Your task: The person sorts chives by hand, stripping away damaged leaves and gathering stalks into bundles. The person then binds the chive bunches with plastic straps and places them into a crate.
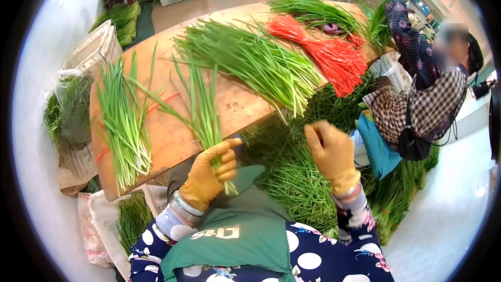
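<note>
Left hand [211, 169]: closed round chive bunch [204, 109] | bunch: long axis crosses table [235, 109] near edge, leaf tips toward far edge, cut ends below fist | right hand [334, 151]: apart, rightward, fingers curled, contents unclear; left nearer

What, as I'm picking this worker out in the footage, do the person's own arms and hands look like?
The left hand and right hand wear yellow-orange gloves. The sleeves are navy with large white dots and pink flowers. A pale band and a grey, metallic-looking bracelet circle the left wrist; a pinkish band circles the right.
</note>
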Available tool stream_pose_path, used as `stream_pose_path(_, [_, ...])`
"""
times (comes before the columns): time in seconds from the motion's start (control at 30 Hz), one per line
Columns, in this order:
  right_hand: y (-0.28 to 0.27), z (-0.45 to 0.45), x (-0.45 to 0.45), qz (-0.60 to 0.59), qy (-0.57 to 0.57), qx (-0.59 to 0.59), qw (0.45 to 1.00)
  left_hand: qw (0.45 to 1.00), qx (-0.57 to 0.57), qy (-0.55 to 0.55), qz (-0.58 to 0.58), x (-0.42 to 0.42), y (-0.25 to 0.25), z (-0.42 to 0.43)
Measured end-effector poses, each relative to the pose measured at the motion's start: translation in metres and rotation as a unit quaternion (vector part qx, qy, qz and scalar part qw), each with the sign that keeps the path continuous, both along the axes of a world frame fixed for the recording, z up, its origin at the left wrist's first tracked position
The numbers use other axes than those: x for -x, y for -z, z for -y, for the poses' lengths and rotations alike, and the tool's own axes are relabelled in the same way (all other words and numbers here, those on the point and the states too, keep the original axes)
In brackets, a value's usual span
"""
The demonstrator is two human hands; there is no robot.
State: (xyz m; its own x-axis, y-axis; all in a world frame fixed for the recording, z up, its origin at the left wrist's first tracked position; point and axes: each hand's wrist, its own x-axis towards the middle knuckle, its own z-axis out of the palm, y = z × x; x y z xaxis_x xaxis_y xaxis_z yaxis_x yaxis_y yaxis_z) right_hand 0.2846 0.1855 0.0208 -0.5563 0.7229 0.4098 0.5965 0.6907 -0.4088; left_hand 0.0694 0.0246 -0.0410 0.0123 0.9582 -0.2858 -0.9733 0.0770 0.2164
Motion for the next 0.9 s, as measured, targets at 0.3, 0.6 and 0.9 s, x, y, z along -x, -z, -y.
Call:
stream_pose_path(0.3, [0.006,0.009,0.062,-0.069,-0.163,-0.002,0.984,0.989,-0.078,-0.114,-0.058,0.015,-0.028,0.01])
stream_pose_path(0.6, [0.016,0.042,0.041,-0.099,-0.298,0.066,0.947,0.981,0.049,-0.102,-0.156,-0.005,-0.031,-0.007])
stream_pose_path(0.9, [0.039,-0.042,0.042,0.073,-0.097,-0.149,0.981,0.994,0.008,-0.087,-0.062,0.0,-0.02,0.003])
